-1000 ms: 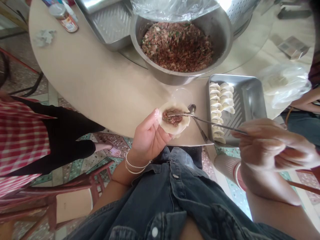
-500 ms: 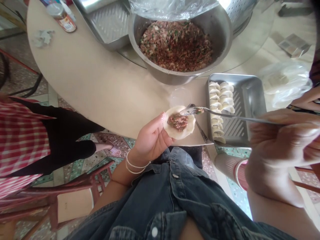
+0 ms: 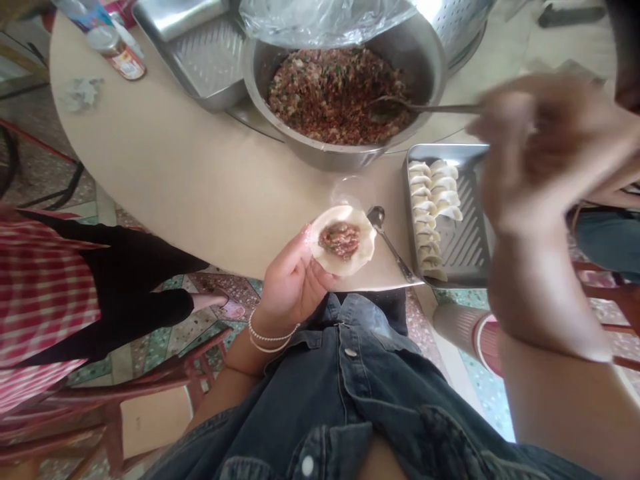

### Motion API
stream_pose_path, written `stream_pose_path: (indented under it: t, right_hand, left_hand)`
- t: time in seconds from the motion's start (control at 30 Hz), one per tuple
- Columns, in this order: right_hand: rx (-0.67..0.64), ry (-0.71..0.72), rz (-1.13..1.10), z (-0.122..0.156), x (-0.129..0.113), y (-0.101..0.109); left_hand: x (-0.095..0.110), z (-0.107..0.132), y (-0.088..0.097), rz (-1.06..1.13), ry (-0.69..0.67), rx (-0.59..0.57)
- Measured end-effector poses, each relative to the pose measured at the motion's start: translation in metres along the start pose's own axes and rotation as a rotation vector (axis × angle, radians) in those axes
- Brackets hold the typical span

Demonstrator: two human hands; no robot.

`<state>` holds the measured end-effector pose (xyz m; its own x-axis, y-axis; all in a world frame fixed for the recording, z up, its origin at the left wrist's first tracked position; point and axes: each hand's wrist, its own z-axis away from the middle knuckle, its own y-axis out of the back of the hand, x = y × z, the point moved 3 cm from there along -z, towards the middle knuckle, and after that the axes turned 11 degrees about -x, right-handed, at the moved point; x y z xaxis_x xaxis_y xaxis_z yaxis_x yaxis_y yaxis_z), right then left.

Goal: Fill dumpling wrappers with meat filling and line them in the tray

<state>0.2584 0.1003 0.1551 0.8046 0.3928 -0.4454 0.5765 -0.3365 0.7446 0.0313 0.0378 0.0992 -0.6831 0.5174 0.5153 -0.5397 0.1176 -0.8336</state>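
Observation:
My left hand point(image 3: 293, 280) cups a round dumpling wrapper point(image 3: 343, 240) with a lump of minced meat filling in its middle, just over the table's near edge. My right hand point(image 3: 543, 150) is blurred by motion and holds the handle of a long metal spoon point(image 3: 400, 107), whose bowl rests in the meat filling inside a large steel bowl point(image 3: 345, 87). A steel tray point(image 3: 465, 220) with several folded dumplings lies below my right hand.
A second spoon point(image 3: 387, 240) lies on the beige round table point(image 3: 175, 173) beside the wrapper. An empty steel tray point(image 3: 205, 57), a jar point(image 3: 117, 50) and crumpled paper point(image 3: 80, 93) sit farther back. A person in a red checked top sits at left; another person's arm shows at right.
My right hand lifted the spoon off the wrapper and swung it up and away into the big bowl of filling. My left hand kept the filled wrapper nearly still.

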Motion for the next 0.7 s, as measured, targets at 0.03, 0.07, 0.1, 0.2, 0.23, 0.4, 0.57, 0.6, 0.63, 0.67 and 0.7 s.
stream_pose_path:
  t: [0.03, 0.07, 0.1, 0.2, 0.23, 0.4, 0.57, 0.6, 0.63, 0.67, 0.7]
  right_hand:
    - [-0.044, 0.044, 0.099, -0.018, 0.006, -0.009]
    - [-0.118, 0.077, 0.179, -0.034, 0.012, -0.02]
    - [-0.203, 0.067, 0.209, -0.047, 0.018, -0.03]
    - [-0.271, 0.019, 0.259, -0.062, 0.025, -0.046]
    - [-0.257, 0.008, 0.283, -0.059, 0.023, -0.047]
    - [-0.162, 0.239, 0.3, -0.014, -0.005, -0.044]
    - [-0.66, 0.307, 0.203, 0.015, -0.013, -0.081]
    - [-0.674, 0.261, 0.191, 0.016, -0.012, -0.087]
    - [-0.68, 0.222, 0.177, 0.015, -0.011, -0.092]
    - [-0.686, 0.196, 0.166, 0.015, -0.011, -0.097]
    - [-0.696, 0.175, 0.161, 0.014, -0.01, -0.101]
  left_hand:
    - [-0.001, 0.0, 0.0, 0.003, 0.01, -0.006]
    - [-0.001, 0.001, 0.0, 0.006, 0.019, -0.009]
    - [-0.002, 0.001, 0.0, 0.007, 0.027, -0.01]
    - [-0.002, 0.002, 0.006, 0.001, 0.031, 0.002]
    - [-0.001, 0.002, 0.009, -0.003, 0.022, 0.014]
    - [0.011, 0.001, 0.027, -0.023, -0.051, 0.149]
    - [0.027, 0.003, 0.036, -0.074, -0.189, 0.257]
    - [0.028, 0.004, 0.037, -0.081, -0.206, 0.267]
    - [0.029, 0.004, 0.036, -0.085, -0.215, 0.275]
    - [0.029, 0.004, 0.036, -0.086, -0.216, 0.278]
    - [0.029, 0.004, 0.035, -0.085, -0.213, 0.277]
